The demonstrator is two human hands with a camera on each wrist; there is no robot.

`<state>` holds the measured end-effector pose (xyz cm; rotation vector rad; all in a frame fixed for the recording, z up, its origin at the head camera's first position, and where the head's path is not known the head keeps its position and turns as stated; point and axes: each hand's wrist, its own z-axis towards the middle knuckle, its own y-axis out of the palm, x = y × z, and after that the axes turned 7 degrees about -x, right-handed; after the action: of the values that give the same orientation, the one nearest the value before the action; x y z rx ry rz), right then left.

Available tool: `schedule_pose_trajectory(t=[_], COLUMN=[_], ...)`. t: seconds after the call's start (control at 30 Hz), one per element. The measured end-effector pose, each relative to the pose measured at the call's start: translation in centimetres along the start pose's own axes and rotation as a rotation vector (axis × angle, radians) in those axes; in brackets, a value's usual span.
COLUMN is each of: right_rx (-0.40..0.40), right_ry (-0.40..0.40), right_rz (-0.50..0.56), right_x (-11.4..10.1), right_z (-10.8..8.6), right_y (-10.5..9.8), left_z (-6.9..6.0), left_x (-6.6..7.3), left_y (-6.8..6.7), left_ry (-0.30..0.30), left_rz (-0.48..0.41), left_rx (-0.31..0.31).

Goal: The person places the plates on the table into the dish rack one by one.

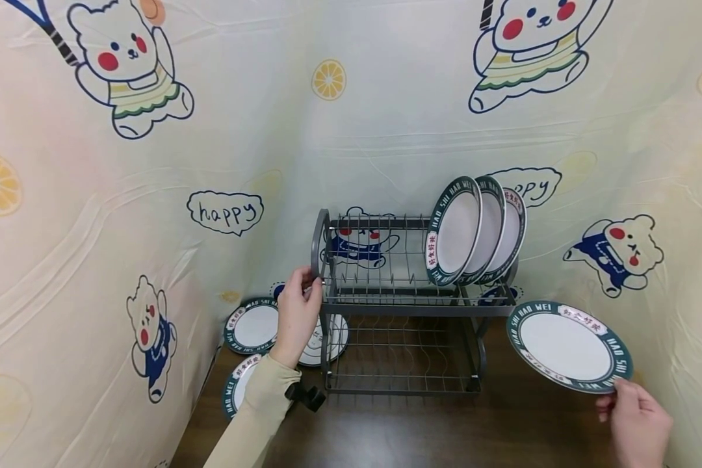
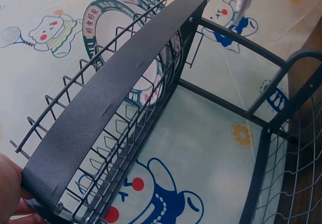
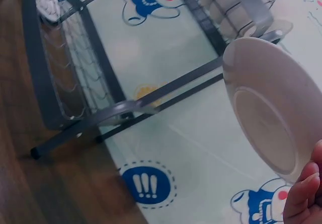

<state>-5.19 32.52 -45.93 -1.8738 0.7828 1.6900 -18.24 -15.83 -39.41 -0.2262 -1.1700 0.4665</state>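
A grey two-tier dish rack [image 1: 409, 311] stands against the patterned cloth. My left hand [image 1: 297, 312] grips the upper left end of its frame; the left wrist view shows the fingers [image 2: 10, 189] at that end bar. Off the rack's right side, my right hand [image 1: 640, 419] pinches the near edge of a white plate [image 1: 564, 344] with a green lettered rim. This plate is held in the air, tilted, its pale underside [image 3: 266, 128] facing the right wrist camera. Three matching plates [image 1: 456, 231] lean upright at the right end of the top tier.
Left of the rack, more plates lie on the dark wooden table [image 1: 386, 429]: one at the back [image 1: 256, 327], one partly behind my left forearm [image 1: 234, 390], another behind the rack's leg [image 1: 336, 338]. Cloth with printed bears [image 1: 146, 338] surrounds the table at the back and sides.
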Motion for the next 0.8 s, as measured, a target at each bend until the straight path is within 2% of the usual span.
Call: schedule_pose_trajectory(t=[0.1, 0.43, 0.57, 0.8], right_rx=[0.005, 0.017, 0.031, 0.044], right_ry=[0.015, -0.003, 0.015, -0.023], right_rz=[0.079, 0.178, 0.174, 0.165], right_x=[-0.8, -3.0, -4.1, -5.9], right_z=[-0.2, -0.8, -1.3, -1.7], right_y=[0.0, -0.1, -0.1, -0.2], left_z=[0.0, 0.0, 0.0, 0.0], left_x=[0.0, -0.1, -0.2, -0.2], left_y=[0.0, 0.1, 0.0, 0.0], left_ry=[0.002, 0.006, 0.003, -0.001], left_rz=[-0.003, -0.006, -0.004, -0.005], left_rx=[-0.001, -0.002, -0.005, -0.008])
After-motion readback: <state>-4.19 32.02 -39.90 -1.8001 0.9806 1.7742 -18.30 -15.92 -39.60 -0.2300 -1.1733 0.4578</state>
